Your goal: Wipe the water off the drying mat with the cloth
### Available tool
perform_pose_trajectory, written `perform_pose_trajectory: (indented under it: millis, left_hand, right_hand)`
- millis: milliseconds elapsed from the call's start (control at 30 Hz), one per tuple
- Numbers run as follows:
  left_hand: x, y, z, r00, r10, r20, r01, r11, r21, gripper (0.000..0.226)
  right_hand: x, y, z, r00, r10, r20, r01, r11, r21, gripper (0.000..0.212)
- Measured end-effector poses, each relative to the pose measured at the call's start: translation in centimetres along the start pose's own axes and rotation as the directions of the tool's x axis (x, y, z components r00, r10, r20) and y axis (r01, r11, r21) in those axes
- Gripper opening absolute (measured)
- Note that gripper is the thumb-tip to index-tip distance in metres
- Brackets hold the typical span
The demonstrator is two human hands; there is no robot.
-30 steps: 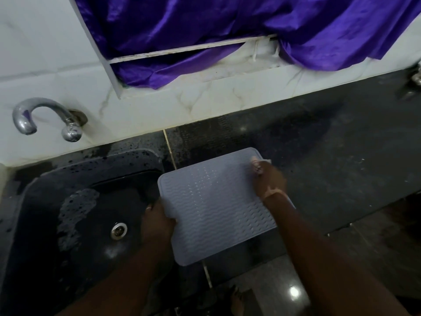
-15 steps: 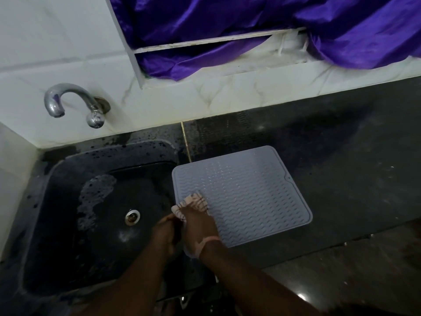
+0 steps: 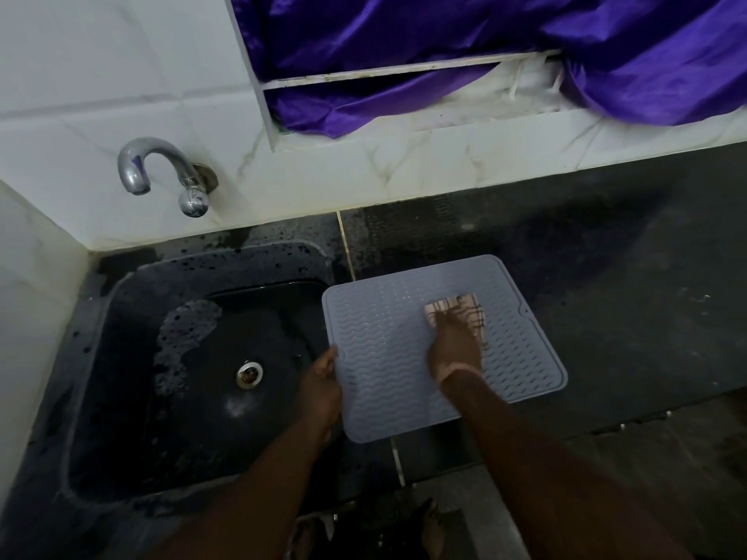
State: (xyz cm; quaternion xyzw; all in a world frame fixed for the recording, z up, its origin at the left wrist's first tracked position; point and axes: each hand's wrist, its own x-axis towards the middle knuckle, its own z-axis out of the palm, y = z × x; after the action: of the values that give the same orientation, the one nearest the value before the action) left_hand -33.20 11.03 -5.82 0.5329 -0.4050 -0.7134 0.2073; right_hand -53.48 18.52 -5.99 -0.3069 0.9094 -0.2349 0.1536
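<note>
Item one, as I see it through the head camera: drying mat (image 3: 388, 349), pale grey-lilac, a soft rounded rectangle with rows of wavy ridges and a raised rim, lying flat on the dark speckled stone counter (image 3: 606, 284), its left edge reaching over the sink's rim. Item two: cloth (image 3: 454, 311), folded, pale peach with dark check lines, on the mat's far-right part. My right hand (image 3: 454, 349) lies palm-down on the cloth with fingers stretched forward, pressing it onto the ridges. My left hand (image 3: 321, 383) pinches the mat's left edge, thumb on top, the other fingers hidden beneath. Item three: black sink (image 3: 121, 357), rounded, wet, with a patch of foam and a round metal drain (image 3: 249, 373). Item four: curved chrome tap (image 3: 161, 173) on white marbled tile. Item five: glossy purple fabric (image 3: 444, 42) bunched above the counter.
</note>
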Motion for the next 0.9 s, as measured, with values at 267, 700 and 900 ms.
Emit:
perform_pose_trajectory:
  millis: [267,700,900]
  left_hand:
    - [1.1,-2.0,-0.5,0.998,0.052,0.04,-0.051,0.998,-0.04,0.04]
    - [0.1,-3.9,-2.7,0.962,0.212,0.174,-0.274,0.727,0.629,0.064]
    - [-0.2,-5.3,-3.7,0.957,0.19,0.219,-0.278,0.379,0.883,0.071]
  right_hand:
    - [-6.9,-6.6,7.7,0.874,-0.326,0.361,0.378,0.922,-0.081,0.045]
    - [-4.1,6.5,-8.7,0.933,0.247,-0.261,-0.106,0.883,0.457,0.022]
    - [-2.7,9.8,-7.0,0.969,0.236,-0.073,-0.241,0.969,-0.06,0.037]
